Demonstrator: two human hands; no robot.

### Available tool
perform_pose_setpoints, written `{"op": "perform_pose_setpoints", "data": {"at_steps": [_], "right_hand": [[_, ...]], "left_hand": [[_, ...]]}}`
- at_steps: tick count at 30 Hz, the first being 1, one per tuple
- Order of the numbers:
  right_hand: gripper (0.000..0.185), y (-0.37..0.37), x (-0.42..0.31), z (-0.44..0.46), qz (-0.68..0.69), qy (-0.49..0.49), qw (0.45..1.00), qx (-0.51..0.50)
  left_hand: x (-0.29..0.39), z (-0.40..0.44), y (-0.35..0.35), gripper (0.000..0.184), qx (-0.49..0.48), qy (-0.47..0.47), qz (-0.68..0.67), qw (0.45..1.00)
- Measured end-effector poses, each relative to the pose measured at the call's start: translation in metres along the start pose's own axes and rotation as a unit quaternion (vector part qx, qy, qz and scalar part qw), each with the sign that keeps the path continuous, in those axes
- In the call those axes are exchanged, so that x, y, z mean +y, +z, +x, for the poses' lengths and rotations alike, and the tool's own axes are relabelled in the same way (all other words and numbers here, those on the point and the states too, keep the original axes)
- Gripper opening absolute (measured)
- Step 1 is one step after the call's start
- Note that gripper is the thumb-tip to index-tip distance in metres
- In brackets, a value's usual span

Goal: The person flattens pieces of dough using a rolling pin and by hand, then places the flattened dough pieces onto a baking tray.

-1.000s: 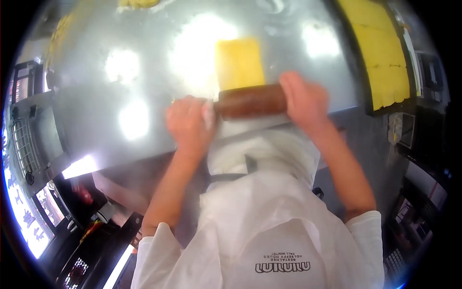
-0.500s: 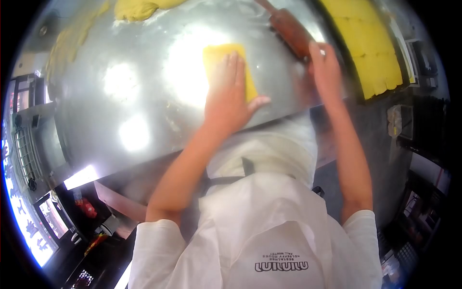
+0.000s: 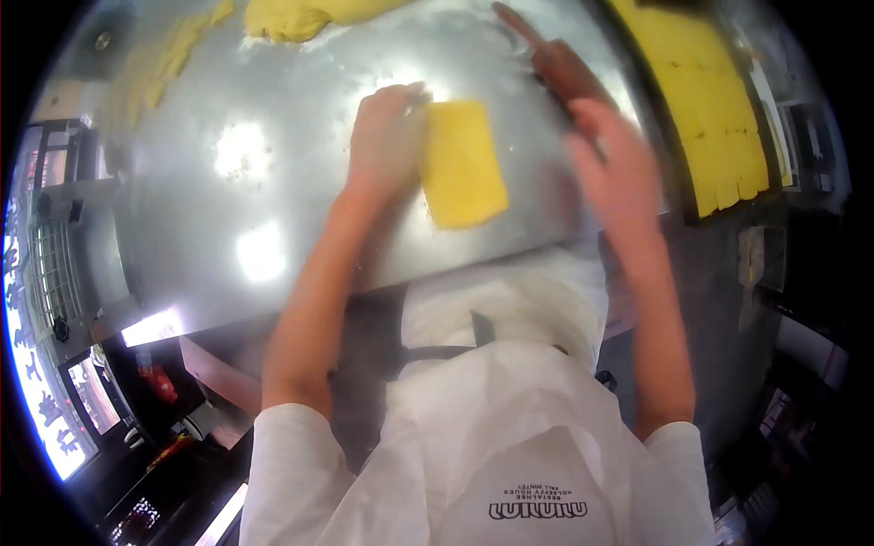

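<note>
In the head view, the yellow dough sheet (image 3: 462, 168) lies flat on the shiny surface (image 3: 300, 200) in front of you. Your left hand (image 3: 387, 141) is bent at its left edge; I can't tell how wide. Your right hand (image 3: 614, 164), blurry, is at the brown rolling pin (image 3: 569, 71); its grip is unclear.

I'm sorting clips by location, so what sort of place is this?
Probably a commercial kitchen or bakery: a floured metal worktop, a brown rolling pin and a dark tray of yellow dough sheets.
</note>
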State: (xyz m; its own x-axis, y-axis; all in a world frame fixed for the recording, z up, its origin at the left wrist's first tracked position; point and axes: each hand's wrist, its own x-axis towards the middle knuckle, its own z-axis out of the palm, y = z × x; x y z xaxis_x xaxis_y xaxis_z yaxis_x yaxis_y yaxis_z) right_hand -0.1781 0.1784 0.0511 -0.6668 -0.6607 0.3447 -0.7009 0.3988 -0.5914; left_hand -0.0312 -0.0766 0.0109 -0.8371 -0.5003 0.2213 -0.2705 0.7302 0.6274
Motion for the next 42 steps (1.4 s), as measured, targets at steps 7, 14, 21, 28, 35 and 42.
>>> {"op": "perform_pose_setpoints", "data": {"at_steps": [7, 14, 21, 28, 35, 42], "right_hand": [[0.024, 0.098, -0.002, 0.038, 0.097, -0.075, 0.992, -0.042], [0.022, 0.114, -0.005, 0.067, 0.046, -0.142, 0.985, -0.082], [0.026, 0.11, -0.006, 0.071, 0.072, -0.134, 0.978, -0.144], [0.079, 0.053, -0.012, 0.016, 0.096, -0.034, 0.983, -0.15], [0.106, 0.061, -0.021, -0.024, -0.006, -0.098, 0.988, -0.119], [0.1, 0.067, -0.026, -0.034, -0.016, -0.091, 0.991, -0.096]], "left_hand": [[0.018, 0.014, -0.008, 0.021, -0.117, -0.031, 0.046, 0.992], [-0.002, 0.016, -0.007, 0.024, -0.025, -0.028, -0.077, 0.996], [-0.006, 0.01, -0.012, 0.041, -0.047, -0.121, -0.111, 0.985], [0.01, -0.063, -0.024, 0.096, -0.12, 0.131, 0.04, 0.983], [0.005, -0.075, -0.008, 0.105, -0.068, 0.106, 0.011, 0.992], [0.01, -0.09, -0.008, 0.094, -0.078, 0.089, 0.027, 0.993]]}}
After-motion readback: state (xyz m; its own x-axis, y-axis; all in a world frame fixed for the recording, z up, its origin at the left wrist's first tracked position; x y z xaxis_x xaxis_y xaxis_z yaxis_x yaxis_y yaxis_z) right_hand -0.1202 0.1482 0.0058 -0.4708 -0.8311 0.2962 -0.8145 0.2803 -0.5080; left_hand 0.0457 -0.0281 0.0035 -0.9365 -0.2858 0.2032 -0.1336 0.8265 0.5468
